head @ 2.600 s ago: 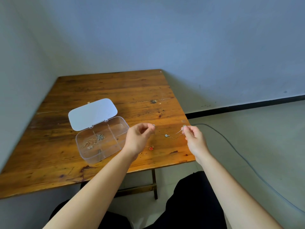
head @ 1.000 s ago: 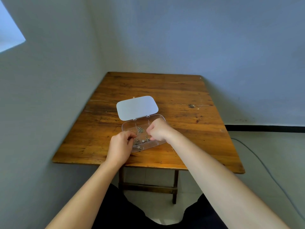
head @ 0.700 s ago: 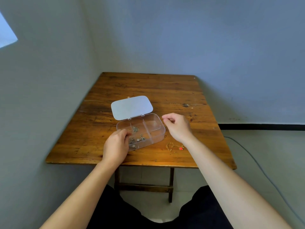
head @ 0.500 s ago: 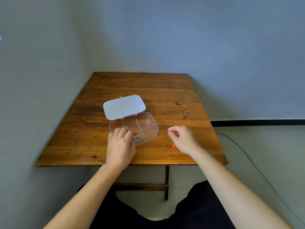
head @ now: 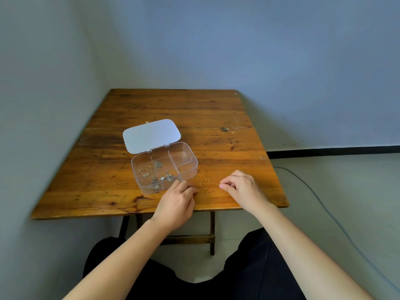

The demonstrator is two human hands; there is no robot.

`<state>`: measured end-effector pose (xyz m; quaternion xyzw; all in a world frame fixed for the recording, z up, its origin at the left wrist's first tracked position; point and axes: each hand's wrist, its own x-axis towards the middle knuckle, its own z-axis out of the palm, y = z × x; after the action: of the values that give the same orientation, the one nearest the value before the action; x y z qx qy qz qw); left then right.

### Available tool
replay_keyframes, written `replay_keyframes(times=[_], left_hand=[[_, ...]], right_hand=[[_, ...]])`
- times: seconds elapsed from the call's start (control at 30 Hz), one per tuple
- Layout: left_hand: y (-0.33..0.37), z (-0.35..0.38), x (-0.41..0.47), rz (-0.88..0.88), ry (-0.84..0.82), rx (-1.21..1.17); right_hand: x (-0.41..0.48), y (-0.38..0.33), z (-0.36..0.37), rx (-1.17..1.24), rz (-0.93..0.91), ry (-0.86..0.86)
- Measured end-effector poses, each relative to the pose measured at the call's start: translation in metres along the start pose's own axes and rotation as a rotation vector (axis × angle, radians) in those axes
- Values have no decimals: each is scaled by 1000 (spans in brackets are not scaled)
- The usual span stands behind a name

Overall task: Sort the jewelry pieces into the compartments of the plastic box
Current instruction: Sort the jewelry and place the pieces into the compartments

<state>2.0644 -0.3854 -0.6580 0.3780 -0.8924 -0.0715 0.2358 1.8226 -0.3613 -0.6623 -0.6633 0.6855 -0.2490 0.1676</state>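
Note:
A clear plastic box point(head: 192, 158) with its lid point(head: 151, 135) flipped open behind it stands on the wooden table point(head: 173, 109). Its left compartments hold several small chains and pendants point(head: 159, 165); the right compartment looks bare. A thin gold chain point(head: 205, 184) lies on the table just right of the box. My right hand point(head: 242, 188) pinches the chain's right end between thumb and fingertips. My left hand point(head: 177, 199) rests at the box's near right corner, its fingertips touching the table by the chain's left side; whether they grip the chain is hidden.
The table's near edge point(head: 138, 214) runs just under my wrists. Walls close in on the left and behind. A thin cable point(head: 320, 204) trails over the floor at the right. My dark-clothed legs point(head: 249, 267) sit below the table.
My left hand has slid from the box's front-left part to its right corner. My right hand has closed on the gold chain's end and drawn it out to the right.

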Motion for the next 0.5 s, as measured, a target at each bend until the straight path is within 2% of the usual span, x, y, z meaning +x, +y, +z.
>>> replay_keyframes(times=[0.13,0.23,0.33,0.5], left_hand=[[0,-4,4,5,-47,19],[1,-10,10,9,-98,32],[3,-16,24,34,-130,26],[7,-27,75,71,-32,-3]], right_hand=[[9,-4,-8,-37,47,-88],[19,-1,-18,-62,98,-81],[37,7,-35,12,189,11],[80,16,-66,244,306,228]])
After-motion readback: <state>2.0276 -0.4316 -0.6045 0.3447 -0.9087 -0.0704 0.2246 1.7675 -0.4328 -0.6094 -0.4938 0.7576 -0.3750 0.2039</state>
